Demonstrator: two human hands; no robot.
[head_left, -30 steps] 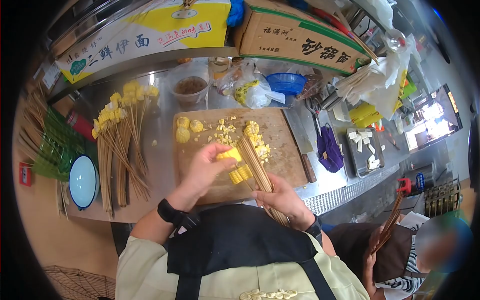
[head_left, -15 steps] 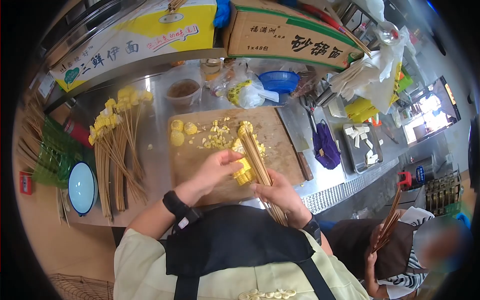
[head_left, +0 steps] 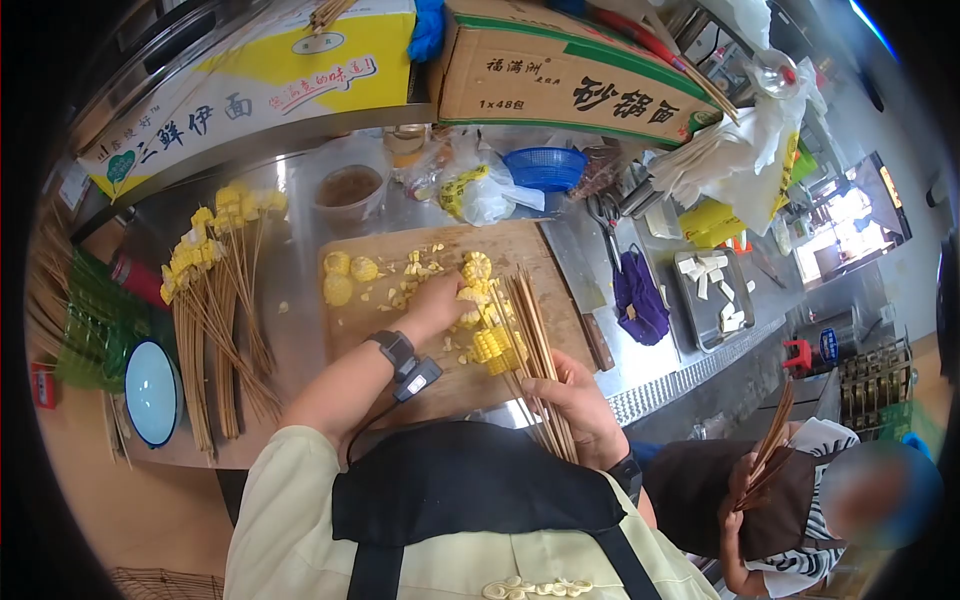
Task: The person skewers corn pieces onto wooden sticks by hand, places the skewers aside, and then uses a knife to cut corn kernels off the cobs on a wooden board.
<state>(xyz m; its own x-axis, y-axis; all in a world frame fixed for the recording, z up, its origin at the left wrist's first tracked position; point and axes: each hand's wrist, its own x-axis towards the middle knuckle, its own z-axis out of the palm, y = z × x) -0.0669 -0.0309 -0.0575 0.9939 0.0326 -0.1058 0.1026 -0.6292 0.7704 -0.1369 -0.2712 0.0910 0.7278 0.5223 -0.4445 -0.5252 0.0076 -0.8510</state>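
My right hand (head_left: 578,408) is closed around a bundle of thin wooden skewers (head_left: 535,345), which points up over the right part of the wooden cutting board (head_left: 400,372). My left hand (head_left: 440,300) reaches down over the board, its fingers drawn together at a piece of corn (head_left: 469,302); the fingertips are partly hidden. Beside and under the skewers lie cut corn pieces (head_left: 492,347), with another corn round (head_left: 477,265) just beyond. Round corn ends (head_left: 338,290) and loose kernels are scattered over the board's left side.
Corn on skewers (head_left: 215,235) lies at the left, near a pale blue bowl (head_left: 153,392). A cleaver (head_left: 598,342) rests along the board's right edge. Farther right are scissors (head_left: 604,212), a purple cloth (head_left: 640,300) and a metal tray (head_left: 712,325). Another person (head_left: 770,490) holds skewers at the lower right.
My left hand has moved away from the skewers, up and left to the corn on the board. My right hand has shifted slightly right and down, still gripping the skewers.
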